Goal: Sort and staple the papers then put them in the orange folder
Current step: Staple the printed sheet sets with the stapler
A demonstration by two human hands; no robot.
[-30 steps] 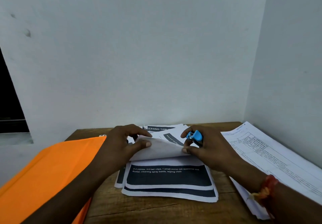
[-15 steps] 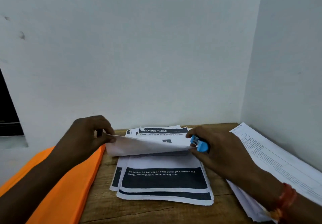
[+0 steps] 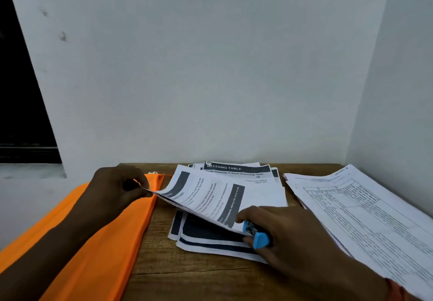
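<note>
Our left hand (image 3: 117, 190) pinches one corner of the lifted white printed sheets (image 3: 210, 195), and our right hand (image 3: 288, 237) is curled round the small blue stapler (image 3: 256, 235) at the opposite corner, above the loose pile of dark-banded pages (image 3: 206, 237). The risk here is sag between our grips: the sheets could fan and the staple miss one. The flat orange folder (image 3: 105, 230) lies just left on the brown wooden table (image 3: 187, 277) — white-walled corner all round.

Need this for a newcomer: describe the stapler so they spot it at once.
On the wooden table, a pile of dark-banded papers lies right of the orange folder. At its near right corner the right hand grips the stapler: small and bright blue, the only blue thing.
</note>
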